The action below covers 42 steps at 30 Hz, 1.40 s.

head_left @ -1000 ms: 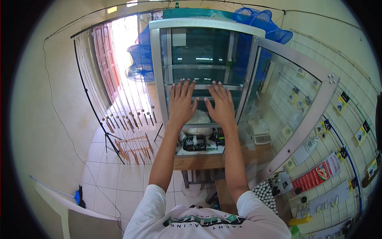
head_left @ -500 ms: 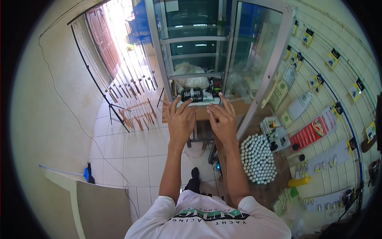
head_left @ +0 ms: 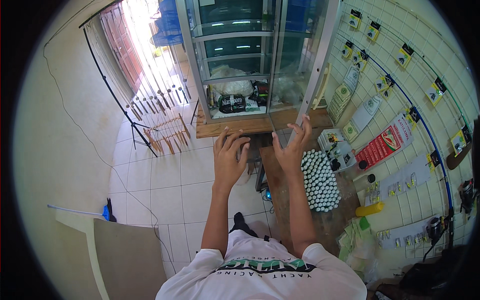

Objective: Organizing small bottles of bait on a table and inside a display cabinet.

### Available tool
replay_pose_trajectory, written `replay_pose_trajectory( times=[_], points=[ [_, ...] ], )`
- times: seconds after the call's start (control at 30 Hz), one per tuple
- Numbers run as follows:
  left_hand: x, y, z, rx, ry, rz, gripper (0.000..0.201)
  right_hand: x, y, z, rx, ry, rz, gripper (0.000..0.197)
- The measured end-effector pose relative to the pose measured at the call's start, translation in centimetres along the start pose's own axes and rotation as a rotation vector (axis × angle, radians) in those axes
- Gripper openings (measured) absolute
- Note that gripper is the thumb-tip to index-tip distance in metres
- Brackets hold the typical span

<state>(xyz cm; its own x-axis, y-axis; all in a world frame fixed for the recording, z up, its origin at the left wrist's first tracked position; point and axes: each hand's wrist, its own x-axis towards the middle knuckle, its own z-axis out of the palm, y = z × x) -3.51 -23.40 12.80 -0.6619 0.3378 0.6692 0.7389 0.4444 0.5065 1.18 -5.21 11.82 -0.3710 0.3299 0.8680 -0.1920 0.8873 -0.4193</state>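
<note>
Both my hands are raised in front of a glass display cabinet [head_left: 231, 34] with a metal frame. My left hand [head_left: 230, 159] has its fingers spread and curved, holding nothing, just short of the wooden tabletop [head_left: 217, 130] under the cabinet. My right hand [head_left: 291, 152] is also empty, thumb and fingers apart, and its fingertips overlap the cabinet's right metal post in view; whether they touch it I cannot tell. On the cabinet's bottom shelf lie a black package [head_left: 232, 104] and a clear plastic bag [head_left: 234, 88] with pale contents.
To the right, many white-capped small bottles [head_left: 321, 182] stand on a brown table [head_left: 280, 197] beside a white divided box [head_left: 337, 150]. Fishing tackle packets [head_left: 404, 55] hang on a white wall grid. At left stand a rod rack [head_left: 167, 132] and a black tripod [head_left: 142, 132].
My hands have moved apart, the right one shifting outward and its fingers spreading. The view has tilted, so the cabinet and bottles appear higher and further left.
</note>
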Motion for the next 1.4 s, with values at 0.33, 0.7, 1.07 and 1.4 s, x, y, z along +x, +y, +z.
replay_pose_trajectory(
  times=[0.33, 0.7, 1.07, 1.4],
  points=[
    [0.9, -1.7, 0.3, -0.042, -0.072, 0.006, 0.022, -0.2, 1.5, 2.0, 0.201, 0.105, 0.03, 0.043],
    [5.2, -8.7, -1.2, -0.107, -0.074, 0.089, 0.051, 1.5, -1.6, 13.3, 0.45, -0.041, -0.072, 0.038],
    [13.3, -20.3, 0.3, -0.217, 0.03, 0.08, 0.054, 6.4, -0.2, 27.3, 0.242, -0.128, -0.194, 0.028],
    [17.7, -27.3, 2.4, 0.172, -0.093, 0.155, 0.05, 6.6, 2.7, 33.1, 0.081, -0.247, -0.184, 0.051]
  ],
)
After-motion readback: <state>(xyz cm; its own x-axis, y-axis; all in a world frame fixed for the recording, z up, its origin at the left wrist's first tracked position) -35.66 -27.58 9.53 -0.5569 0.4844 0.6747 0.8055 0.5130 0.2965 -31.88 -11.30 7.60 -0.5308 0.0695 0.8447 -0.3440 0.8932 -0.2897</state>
